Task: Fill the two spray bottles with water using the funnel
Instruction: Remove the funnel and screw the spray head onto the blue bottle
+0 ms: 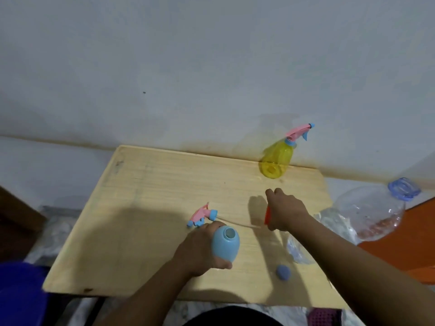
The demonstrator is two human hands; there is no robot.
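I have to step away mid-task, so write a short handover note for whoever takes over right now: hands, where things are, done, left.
Left hand holds the blue spray bottle upright on the table, mouth open.
Right hand is closed on the orange funnel, not yet in the bottle.
Blue bottle's sprayer head lies on the table behind it.
Yellow spray bottle stands at the far edge, sprayer on.
Large clear water bottle is at the right; a small blue cap lies near.
Done: blue bottle opened. Left: seat funnel, fill both, recap.
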